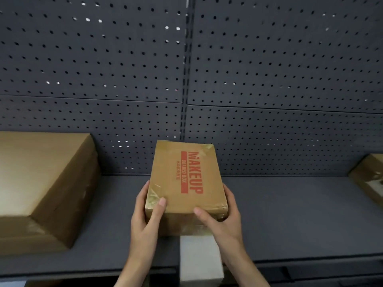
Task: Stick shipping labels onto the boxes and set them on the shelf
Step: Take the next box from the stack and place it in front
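Two hands are gripping one small cardboard box [184, 181] in the head view, and you are holding it over the dark grey shelf [290, 214], near the middle of its width. Your left hand [145, 216] is wrapping the box's near left corner, with the thumb lying on the top face and the fingers [143, 193] curling along the left side. Your right hand [226, 218] is clasping the near right corner, thumb lying on the top edge and fingers curling around the right side. So both sets of fingers are clamped on the box.

The box is showing red print reading "MAKEUP" and "SHARED BOX" on its top face, running lengthwise away from you, and glossy clear tape is shining at its corners. Whether its underside is touching the shelf or hanging just above it, you cannot tell from here.

A larger plain cardboard box [43, 187] is sitting on the shelf to the left, well apart from the one you are holding. Another taped box [371, 179] is showing partly at the right edge. A pale grey block [200, 259] is standing below your wrists at the shelf's front edge. A perforated dark back panel [124, 69] is rising behind the shelf.
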Action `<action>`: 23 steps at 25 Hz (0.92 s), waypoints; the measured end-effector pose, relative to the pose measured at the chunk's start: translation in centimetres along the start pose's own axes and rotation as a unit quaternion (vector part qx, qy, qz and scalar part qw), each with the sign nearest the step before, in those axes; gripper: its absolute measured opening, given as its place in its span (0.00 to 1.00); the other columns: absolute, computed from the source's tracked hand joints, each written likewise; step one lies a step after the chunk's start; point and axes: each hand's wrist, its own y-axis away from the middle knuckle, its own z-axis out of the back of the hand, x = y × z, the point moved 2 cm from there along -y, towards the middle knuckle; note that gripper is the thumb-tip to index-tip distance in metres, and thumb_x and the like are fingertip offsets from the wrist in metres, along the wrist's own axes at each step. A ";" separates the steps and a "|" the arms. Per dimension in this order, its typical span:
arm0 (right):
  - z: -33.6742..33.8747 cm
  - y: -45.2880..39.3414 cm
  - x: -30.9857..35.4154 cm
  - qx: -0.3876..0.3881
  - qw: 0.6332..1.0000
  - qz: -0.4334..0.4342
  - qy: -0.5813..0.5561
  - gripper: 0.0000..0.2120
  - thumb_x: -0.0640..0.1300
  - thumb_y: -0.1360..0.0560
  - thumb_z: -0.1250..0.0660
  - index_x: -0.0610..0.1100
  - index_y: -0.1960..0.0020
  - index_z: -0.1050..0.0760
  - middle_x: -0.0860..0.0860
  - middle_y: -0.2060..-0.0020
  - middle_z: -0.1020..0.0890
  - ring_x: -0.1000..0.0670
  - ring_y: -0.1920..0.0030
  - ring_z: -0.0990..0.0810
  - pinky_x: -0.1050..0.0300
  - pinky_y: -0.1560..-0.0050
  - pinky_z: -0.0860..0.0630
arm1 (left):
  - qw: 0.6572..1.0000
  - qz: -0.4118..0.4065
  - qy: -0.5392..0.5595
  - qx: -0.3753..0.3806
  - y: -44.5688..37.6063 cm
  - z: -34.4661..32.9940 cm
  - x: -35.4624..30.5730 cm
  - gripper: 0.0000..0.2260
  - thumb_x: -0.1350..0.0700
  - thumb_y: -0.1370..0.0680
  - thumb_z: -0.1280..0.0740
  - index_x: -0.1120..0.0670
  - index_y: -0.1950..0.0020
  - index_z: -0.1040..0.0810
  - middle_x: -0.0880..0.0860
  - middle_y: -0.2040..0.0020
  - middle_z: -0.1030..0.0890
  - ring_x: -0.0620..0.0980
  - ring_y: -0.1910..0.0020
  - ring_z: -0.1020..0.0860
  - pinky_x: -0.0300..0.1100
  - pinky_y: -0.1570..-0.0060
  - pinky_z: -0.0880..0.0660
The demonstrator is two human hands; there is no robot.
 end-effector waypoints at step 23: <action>26.8 -6.4 -1.6 -0.011 1.000 -0.028 0.010 0.42 0.45 0.39 0.15 0.56 0.30 0.30 0.65 0.45 0.17 0.62 0.43 0.18 0.68 0.50 0.21 | 0.998 0.037 -0.013 -0.040 6.2 -26.1 8.6 0.24 0.47 0.26 0.32 0.45 0.30 0.27 0.45 0.37 0.18 0.40 0.37 0.21 0.36 0.42 0.28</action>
